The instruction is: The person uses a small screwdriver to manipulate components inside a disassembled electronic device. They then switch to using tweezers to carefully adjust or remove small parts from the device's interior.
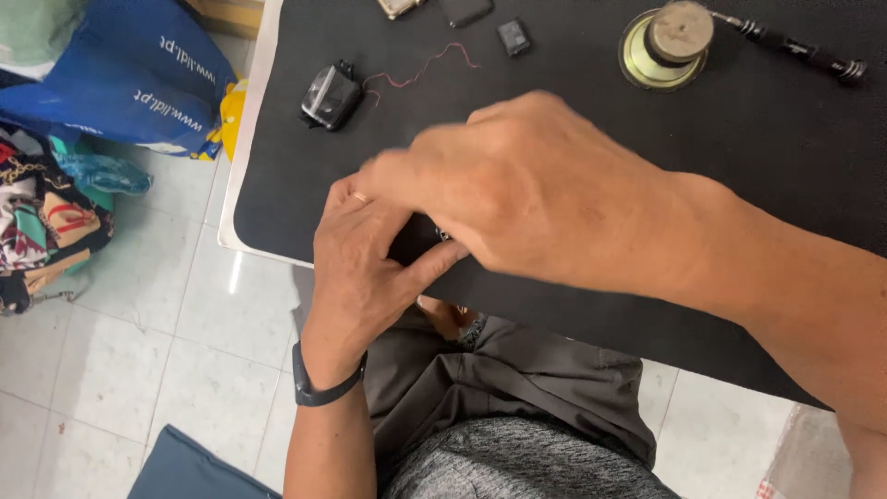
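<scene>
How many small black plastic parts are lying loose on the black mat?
3: a rounded black housing with a red wire, a flat black piece at the top edge, a small black block. Hands may hide more.

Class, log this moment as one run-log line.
left hand: on small dark part, mostly hidden | right hand: covers it | mat: black box with red wire, screwdriver

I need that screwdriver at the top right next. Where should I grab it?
Grip the black screwdriver around its ridged handle, mid-length, coming from above with fingers across its width. It lies flat and slanted on the black mat, its tip end touching the round speaker part.
</scene>
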